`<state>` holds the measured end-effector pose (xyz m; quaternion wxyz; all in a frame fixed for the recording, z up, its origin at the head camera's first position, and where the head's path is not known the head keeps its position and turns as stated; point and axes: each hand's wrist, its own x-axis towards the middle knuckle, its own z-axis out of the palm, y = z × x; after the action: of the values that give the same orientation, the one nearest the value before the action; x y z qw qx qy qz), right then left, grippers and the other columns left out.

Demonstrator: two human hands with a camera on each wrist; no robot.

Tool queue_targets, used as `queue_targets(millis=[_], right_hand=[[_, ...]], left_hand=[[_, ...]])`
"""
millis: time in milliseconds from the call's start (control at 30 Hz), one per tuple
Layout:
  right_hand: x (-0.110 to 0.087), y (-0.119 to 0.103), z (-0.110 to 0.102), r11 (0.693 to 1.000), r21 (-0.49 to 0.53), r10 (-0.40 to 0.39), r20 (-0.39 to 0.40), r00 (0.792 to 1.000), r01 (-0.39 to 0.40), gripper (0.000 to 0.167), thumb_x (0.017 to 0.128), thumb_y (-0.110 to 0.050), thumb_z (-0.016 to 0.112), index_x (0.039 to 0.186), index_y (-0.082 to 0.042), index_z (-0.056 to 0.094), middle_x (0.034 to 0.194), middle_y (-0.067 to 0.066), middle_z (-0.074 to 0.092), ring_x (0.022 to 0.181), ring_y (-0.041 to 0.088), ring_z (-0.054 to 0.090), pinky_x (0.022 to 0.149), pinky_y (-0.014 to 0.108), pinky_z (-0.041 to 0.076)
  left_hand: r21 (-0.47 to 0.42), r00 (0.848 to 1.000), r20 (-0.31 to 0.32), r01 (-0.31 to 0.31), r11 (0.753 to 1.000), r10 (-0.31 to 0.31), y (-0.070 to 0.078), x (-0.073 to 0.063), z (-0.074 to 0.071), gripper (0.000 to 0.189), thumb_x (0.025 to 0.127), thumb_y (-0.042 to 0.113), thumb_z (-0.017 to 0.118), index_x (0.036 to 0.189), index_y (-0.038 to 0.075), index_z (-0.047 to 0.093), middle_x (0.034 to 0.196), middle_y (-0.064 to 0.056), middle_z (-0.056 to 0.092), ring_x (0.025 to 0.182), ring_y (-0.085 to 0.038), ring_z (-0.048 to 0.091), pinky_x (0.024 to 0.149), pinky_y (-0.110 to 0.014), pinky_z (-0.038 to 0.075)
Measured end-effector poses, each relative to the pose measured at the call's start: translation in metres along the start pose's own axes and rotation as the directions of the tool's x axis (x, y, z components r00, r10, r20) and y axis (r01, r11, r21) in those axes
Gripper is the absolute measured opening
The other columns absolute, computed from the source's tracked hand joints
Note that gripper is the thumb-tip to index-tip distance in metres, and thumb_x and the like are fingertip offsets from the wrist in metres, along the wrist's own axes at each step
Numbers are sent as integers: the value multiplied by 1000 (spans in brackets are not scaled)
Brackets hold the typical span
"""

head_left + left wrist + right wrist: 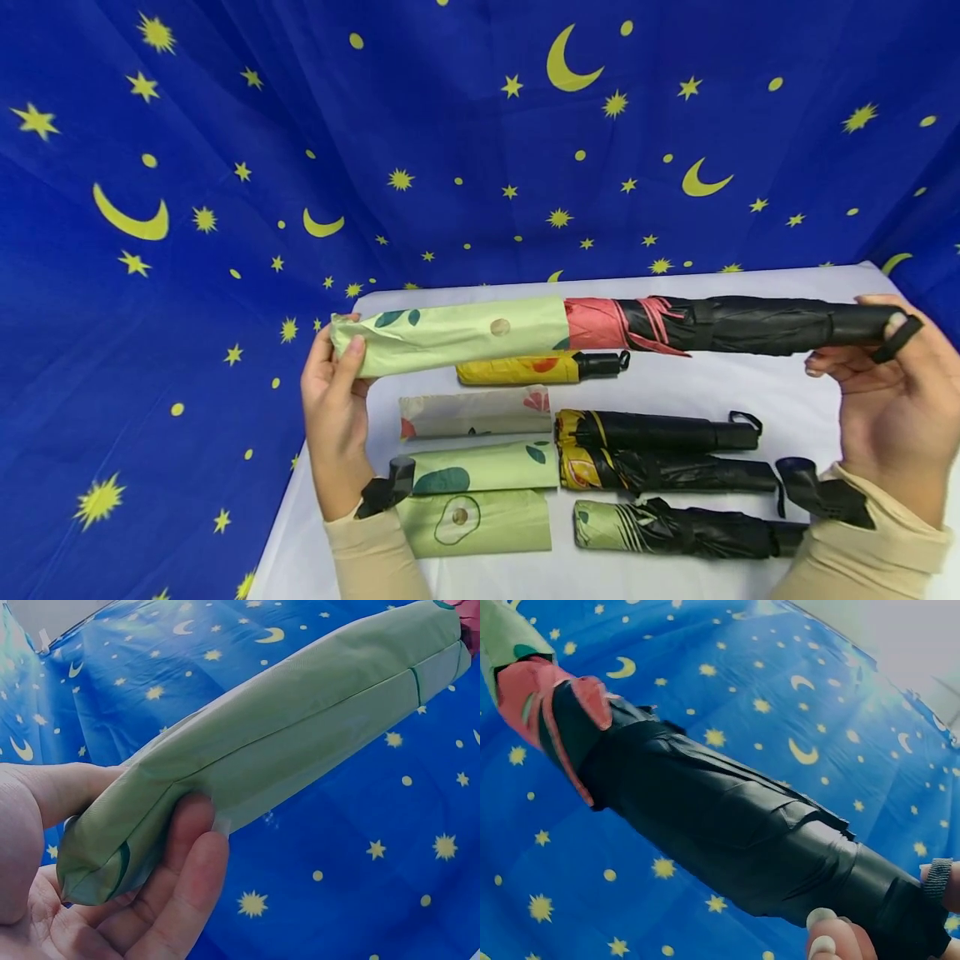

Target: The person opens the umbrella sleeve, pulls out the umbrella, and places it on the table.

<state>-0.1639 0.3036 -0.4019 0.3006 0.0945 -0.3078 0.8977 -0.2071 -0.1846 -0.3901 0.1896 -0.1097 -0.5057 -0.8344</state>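
Observation:
A folded black umbrella with red edges is held up level above the table, its tip end inside a pale green umbrella sleeve. My left hand grips the sleeve's closed far end, thumb on the near side and fingers behind and under it. At the other end my right hand holds the umbrella's black handle, with the wrist strap looped over the thumb. In the right wrist view, a red band of canopy shows between the sleeve and the black folds.
On the white table lie a yellow sleeved umbrella, a grey sleeve and two green sleeves. To their right are two black-and-yellow umbrellas and a black-and-green one. A blue star-patterned cloth hangs behind and at the sides.

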Motion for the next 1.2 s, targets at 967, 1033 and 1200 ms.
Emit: queue_targets(millis=[967, 1033, 1200], right_hand=[[-11, 23, -130, 722, -361, 650, 60, 757, -591, 31, 111, -9, 42, 133, -10, 64, 106, 22, 74, 93, 32, 75, 80, 40, 61], [-10, 24, -137, 702, -345, 685, 92, 722, -622, 34, 112, -8, 37, 133, -10, 64, 109, 22, 73, 97, 32, 74, 82, 40, 61], [-4, 29, -146, 572, -522, 760, 48, 648, -632, 31, 113, -16, 38, 137, -16, 58, 109, 15, 75, 98, 25, 74, 79, 34, 61]], left_hand=[[547, 813, -47, 507, 666, -581, -104, 4, -135, 50, 103, 31, 64, 141, 1, 51, 103, 1, 68, 87, -14, 68, 73, -33, 60], [559, 797, -43, 519, 646, -603, -108, 1, -139, 51, 103, 31, 64, 143, 2, 51, 104, -1, 68, 85, -14, 67, 69, -31, 60], [614, 778, -15, 503, 609, -628, -110, -6, -142, 50, 103, 32, 64, 143, 4, 52, 102, -3, 68, 77, -13, 63, 63, -28, 55]])
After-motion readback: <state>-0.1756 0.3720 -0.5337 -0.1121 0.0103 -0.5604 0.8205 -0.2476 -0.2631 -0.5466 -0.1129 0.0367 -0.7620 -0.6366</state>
